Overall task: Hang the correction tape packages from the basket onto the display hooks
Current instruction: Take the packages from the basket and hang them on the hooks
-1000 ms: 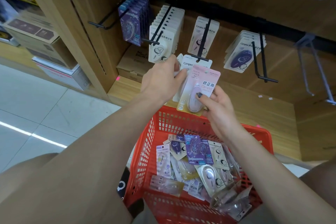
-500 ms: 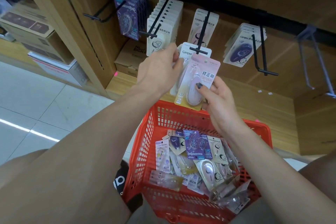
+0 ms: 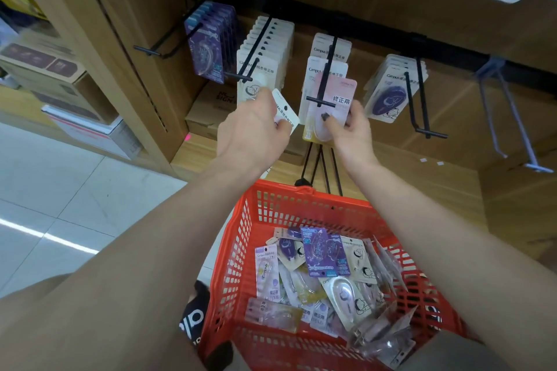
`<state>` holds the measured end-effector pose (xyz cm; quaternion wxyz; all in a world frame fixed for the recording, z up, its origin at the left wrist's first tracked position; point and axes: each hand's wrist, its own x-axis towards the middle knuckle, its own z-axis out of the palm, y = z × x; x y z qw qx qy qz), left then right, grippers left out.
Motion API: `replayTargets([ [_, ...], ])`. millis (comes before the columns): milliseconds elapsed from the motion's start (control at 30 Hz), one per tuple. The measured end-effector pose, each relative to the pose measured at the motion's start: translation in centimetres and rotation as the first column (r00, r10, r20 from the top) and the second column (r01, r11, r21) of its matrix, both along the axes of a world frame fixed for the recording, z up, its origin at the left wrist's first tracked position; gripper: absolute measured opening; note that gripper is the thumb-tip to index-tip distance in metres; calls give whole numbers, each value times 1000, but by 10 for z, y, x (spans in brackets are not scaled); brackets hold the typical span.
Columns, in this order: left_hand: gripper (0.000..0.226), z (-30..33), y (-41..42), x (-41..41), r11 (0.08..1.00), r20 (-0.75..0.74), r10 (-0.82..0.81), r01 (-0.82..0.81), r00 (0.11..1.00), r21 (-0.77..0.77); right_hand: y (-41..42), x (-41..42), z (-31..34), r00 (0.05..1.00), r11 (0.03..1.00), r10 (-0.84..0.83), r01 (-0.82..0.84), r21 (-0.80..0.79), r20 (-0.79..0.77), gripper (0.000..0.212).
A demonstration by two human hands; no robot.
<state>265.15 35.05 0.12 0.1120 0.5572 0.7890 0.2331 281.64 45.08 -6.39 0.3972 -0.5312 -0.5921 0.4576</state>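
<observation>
My right hand (image 3: 349,126) grips a pink correction tape package (image 3: 339,99), whose top is at the tip of the middle black display hook (image 3: 324,81). I cannot tell whether the package is threaded on the hook. My left hand (image 3: 256,132) holds a white Campus package (image 3: 284,113) just left of it, tilted. The red basket (image 3: 271,205) below holds several more packages (image 3: 322,274) in a loose pile.
Other hooks carry purple packages (image 3: 208,39), white packages (image 3: 265,48) and white packages with dark tape (image 3: 391,90). A bare black hook (image 3: 422,105) and a bare clear hook (image 3: 512,117) stick out on the right. Cardboard boxes (image 3: 57,69) stand at the left beside tiled floor.
Both hands rose from above the basket to the hooks. The pink package went up to the middle hook's tip. My left hand drew the white package away to the left.
</observation>
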Motion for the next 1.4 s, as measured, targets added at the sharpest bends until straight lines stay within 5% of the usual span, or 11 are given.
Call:
replayTargets([
  [133, 21, 2, 2, 7, 1000, 66, -17, 16, 998, 24, 32, -11, 4, 998, 999, -43, 43, 3, 40, 27],
  [433, 29, 11, -7, 9, 998, 547, 56, -50, 835, -27, 0, 26, 10, 997, 991, -64, 57, -121, -50, 31],
  [833, 34, -7, -24, 35, 1000, 777, -23, 4, 629, 26, -72, 131, 5, 977, 974, -61, 13, -224, -205, 33],
  [1400, 33, -14, -9, 52, 979, 686, 62, -179, 725, 101, -74, 189, 22, 907, 922, -366, 323, -215, -207, 27],
])
